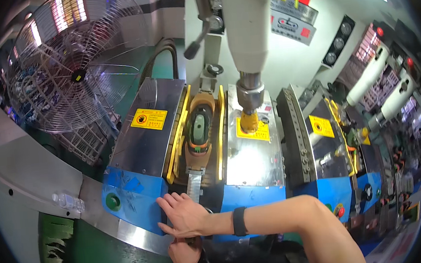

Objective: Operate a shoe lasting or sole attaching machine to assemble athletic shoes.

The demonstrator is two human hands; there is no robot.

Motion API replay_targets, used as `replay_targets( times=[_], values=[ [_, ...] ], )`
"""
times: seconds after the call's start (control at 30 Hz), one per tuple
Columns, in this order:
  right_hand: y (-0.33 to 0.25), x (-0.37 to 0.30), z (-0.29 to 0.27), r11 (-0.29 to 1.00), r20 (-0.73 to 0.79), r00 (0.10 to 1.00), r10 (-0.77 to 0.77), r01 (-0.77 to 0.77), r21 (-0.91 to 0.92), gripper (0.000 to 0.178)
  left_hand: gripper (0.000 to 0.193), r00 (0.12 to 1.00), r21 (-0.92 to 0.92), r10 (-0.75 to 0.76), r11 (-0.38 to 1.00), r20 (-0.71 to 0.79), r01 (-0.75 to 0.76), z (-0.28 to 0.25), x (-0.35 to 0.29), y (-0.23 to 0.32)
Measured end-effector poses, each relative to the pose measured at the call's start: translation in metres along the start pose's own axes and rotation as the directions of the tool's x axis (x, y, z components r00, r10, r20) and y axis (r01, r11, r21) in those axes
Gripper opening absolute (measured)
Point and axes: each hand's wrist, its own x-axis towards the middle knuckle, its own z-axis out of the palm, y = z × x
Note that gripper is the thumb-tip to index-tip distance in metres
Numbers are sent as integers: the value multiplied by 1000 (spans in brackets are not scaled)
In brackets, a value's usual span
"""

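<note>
My right hand (185, 214) reaches across from the right, a dark band around its wrist. Its fingers are stretched out at the inner edge of the left blue panel (133, 192), beside a toothed metal bar (194, 184). Just below it is my left hand (184, 256), its fingers mostly hidden by the right hand; whether it grips anything does not show. Beyond the bar, an upturned shoe (199, 127) with a dark and green sole sits between two yellow-edged side plates (222, 135) of a machine.
A pale press arm with a metal chuck (250, 92) and yellow tip hangs right of the shoe. A large wire-guarded fan (78, 75) stands far left. A clear plastic bottle (69, 203) lies on the left ledge. A similar machine station with a red button (341, 212) is at right.
</note>
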Motion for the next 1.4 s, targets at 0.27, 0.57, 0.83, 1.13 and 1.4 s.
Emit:
replay_targets(
  times=[0.27, 0.57, 0.83, 1.13, 1.4],
  values=[
    [-1, 1, -4, 1000, -7, 1000, 5, -5, 19, 61, 32, 994, -89, -108, 990, -18, 106, -7, 3, 14],
    [5, -3, -1, 997, 25, 997, -78, 78, 9, 64, 37, 998, -4, -44, 999, -33, 44, -4, -5, 4],
    [-16, -15, -22, 988, -225, 964, -144, 152, 22, 61, 39, 983, 67, -170, 984, 73, 166, -9, -6, 2],
    [-1, -230, -61, 985, -457, 885, 86, -143, -92, 83, 111, 821, -289, -541, 769, 181, 570, -23, -144, -12],
    [13, -292, -41, 976, -239, 953, 187, -152, 158, 58, 60, 895, -214, -445, 877, -27, 429, 34, -213, 4]
  ],
)
